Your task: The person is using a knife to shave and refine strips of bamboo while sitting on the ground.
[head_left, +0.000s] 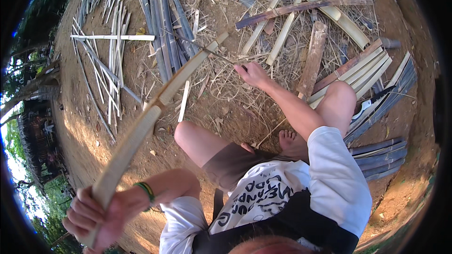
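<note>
A long split bamboo strip [129, 143] runs slantwise from the lower left toward the upper middle, pale inner face showing, with a node partway along. Its near end is gripped in my left hand [96, 216], fingers wrapped round it. My right hand [255, 74] is closed on the handle of a thin-bladed knife [217, 55]. The blade points left and crosses the strip near its far end; whether it cuts into the wood cannot be made out. Both my knees are bent, with the strip passing left of them.
Dark bamboo pieces [162, 23] lie bundled ahead, with thin pale strips [115, 61] at the far left. Shavings [212, 84] cover the ground. Wider bamboo slats [308, 59] are scattered ahead right. A white-handled tool [362, 109] rests on split bamboo [393, 99] beside my right knee.
</note>
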### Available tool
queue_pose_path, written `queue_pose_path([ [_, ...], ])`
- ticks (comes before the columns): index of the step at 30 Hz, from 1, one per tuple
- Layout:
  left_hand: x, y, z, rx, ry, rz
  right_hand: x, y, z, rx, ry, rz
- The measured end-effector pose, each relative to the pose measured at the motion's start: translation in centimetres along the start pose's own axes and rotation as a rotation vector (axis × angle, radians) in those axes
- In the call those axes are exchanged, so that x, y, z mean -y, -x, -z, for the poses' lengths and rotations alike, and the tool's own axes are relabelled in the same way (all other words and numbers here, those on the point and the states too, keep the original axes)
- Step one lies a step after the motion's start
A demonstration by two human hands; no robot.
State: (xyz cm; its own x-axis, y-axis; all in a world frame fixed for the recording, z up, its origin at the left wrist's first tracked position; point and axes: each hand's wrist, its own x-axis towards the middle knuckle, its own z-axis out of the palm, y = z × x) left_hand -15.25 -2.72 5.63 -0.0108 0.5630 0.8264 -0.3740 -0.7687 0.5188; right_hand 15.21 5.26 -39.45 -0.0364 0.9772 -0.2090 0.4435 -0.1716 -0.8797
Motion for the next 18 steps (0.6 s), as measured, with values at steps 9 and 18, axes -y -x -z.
queue_pose_path([
  [9,0.3,-0.9,0.2,-0.061,0.023,-0.034,-3.3,0.4,1.3,-0.051,0.123,-0.164],
  [18,0.5,-0.7,0.0,-0.073,0.038,-0.030,-2.2,0.0,1.3,0.000,0.142,-0.081],
])
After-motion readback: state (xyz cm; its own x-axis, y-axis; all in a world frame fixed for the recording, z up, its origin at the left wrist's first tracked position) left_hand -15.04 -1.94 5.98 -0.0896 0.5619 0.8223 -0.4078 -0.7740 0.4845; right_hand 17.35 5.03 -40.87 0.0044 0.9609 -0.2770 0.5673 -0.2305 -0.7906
